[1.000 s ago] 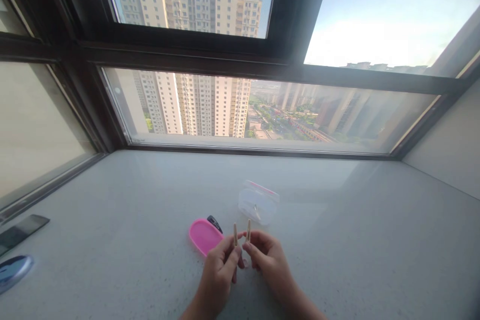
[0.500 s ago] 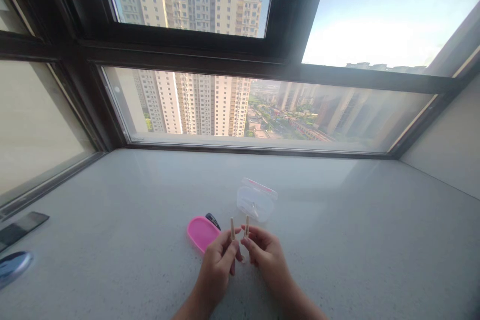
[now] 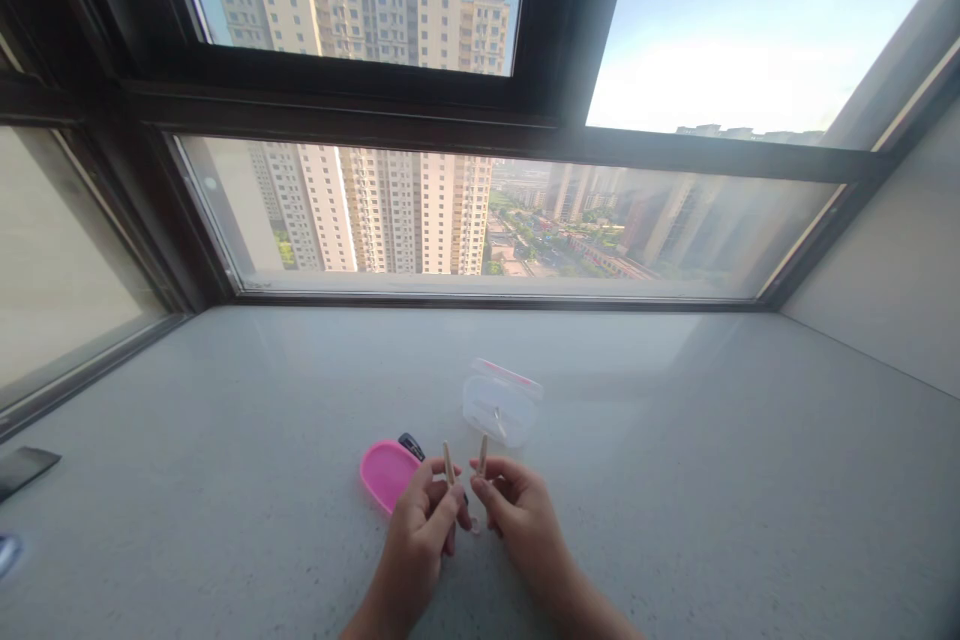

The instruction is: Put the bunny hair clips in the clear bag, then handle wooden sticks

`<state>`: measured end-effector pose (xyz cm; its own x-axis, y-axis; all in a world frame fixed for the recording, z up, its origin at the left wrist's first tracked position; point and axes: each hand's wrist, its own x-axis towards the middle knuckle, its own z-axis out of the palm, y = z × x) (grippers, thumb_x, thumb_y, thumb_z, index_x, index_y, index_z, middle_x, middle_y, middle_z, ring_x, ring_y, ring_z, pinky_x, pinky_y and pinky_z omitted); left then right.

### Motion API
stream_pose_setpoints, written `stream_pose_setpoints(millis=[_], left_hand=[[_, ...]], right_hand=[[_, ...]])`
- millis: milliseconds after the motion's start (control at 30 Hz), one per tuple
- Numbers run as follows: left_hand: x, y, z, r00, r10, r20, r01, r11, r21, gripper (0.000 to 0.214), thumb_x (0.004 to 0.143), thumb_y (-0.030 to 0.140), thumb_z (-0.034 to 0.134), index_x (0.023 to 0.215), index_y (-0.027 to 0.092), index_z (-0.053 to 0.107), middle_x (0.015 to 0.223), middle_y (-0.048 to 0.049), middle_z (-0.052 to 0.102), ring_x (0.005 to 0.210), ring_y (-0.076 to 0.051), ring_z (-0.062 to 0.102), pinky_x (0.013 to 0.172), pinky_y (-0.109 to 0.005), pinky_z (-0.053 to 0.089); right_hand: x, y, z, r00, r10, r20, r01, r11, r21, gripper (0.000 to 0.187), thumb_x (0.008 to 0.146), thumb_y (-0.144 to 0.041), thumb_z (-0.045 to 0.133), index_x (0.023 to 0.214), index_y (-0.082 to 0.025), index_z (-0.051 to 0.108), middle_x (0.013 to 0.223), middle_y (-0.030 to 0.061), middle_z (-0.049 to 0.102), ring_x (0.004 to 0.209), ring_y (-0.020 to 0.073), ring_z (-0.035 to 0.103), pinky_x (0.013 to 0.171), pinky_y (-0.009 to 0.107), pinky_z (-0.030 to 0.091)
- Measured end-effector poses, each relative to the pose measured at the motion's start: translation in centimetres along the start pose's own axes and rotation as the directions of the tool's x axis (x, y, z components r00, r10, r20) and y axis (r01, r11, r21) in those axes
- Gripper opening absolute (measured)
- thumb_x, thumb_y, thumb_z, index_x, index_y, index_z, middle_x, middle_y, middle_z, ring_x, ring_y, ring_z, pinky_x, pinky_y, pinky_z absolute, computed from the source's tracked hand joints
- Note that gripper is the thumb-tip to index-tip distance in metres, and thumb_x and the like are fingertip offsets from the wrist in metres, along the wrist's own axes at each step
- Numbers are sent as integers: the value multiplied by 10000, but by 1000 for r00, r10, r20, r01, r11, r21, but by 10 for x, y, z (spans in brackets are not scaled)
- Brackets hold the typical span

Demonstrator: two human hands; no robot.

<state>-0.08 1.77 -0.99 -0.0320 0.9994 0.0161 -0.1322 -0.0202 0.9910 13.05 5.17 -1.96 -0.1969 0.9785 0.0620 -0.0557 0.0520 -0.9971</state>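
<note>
My left hand (image 3: pixel 420 525) pinches a slim pale wooden piece (image 3: pixel 448 463), like half of a clothespin, between thumb and fingers, with its end pointing up. A similar wooden piece (image 3: pixel 482 455) is pinched upright in my right hand (image 3: pixel 525 510). The two pieces are side by side with a small gap between them. Low between the hands is a small pale item (image 3: pixel 475 525), too small to make out. Beside my left hand lies a pink oval tray (image 3: pixel 386 475), partly covered by that hand. A black object (image 3: pixel 411 445) shows at the tray's far edge.
Beyond the hands lies a clear plastic zip bag (image 3: pixel 502 405) with a small shiny thing in it. A dark flat object (image 3: pixel 26 470) and a shiny rounded one (image 3: pixel 7 555) are at the far left on the pale speckled sill (image 3: pixel 712 480). Dark-framed windows (image 3: pixel 480 300) enclose the sill.
The view has turned slightly right, so everything sits further left. Both hands keep their pinch on the wooden pieces; the left piece leans a little more to the left.
</note>
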Motion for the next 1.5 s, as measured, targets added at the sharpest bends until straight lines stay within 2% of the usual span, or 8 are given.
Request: stream_pose_setpoints(millis=[367, 733, 1067, 1500], left_hand=[[-4, 0, 0, 999, -2, 36, 2, 1000, 23, 247, 832, 359, 554, 954, 144, 536, 613, 14, 589, 443, -72, 426, 416, -174, 306], [-2, 7, 3, 999, -36, 10, 36, 999, 13, 305, 793, 404, 589, 938, 136, 574, 587, 15, 574, 435, -73, 424, 402, -173, 305], [-3, 5, 2, 999, -47, 11, 46, 998, 31, 364, 805, 432, 562, 1017, 136, 558, 601, 13, 581, 436, -79, 416, 410, -176, 306], [-3, 4, 2, 999, -19, 33, 18, 999, 48, 305, 822, 399, 556, 978, 137, 569, 607, 10, 576, 432, -67, 408, 400, -167, 302]], right_hand=[[-1, -2, 3, 1000, -8, 13, 8, 998, 59, 275, 740, -381, 681, 817, -124, 621, 613, 0, 583, 459, 87, 453, 403, 187, 358], [-2, -7, 5, 1000, 18, -6, -18, 997, 76, 276, 723, -392, 691, 783, -131, 622, 619, 6, 598, 458, 90, 463, 398, 183, 365], [0, -11, 4, 1000, 6, 6, -7, 997, 79, 272, 733, -395, 685, 777, -131, 635, 598, -8, 584, 438, 85, 452, 396, 188, 369], [0, -8, 5, 1000, 12, 19, -14, 997, 81, 290, 733, -406, 686, 773, -125, 627, 629, 7, 603, 472, 101, 494, 417, 194, 380]])
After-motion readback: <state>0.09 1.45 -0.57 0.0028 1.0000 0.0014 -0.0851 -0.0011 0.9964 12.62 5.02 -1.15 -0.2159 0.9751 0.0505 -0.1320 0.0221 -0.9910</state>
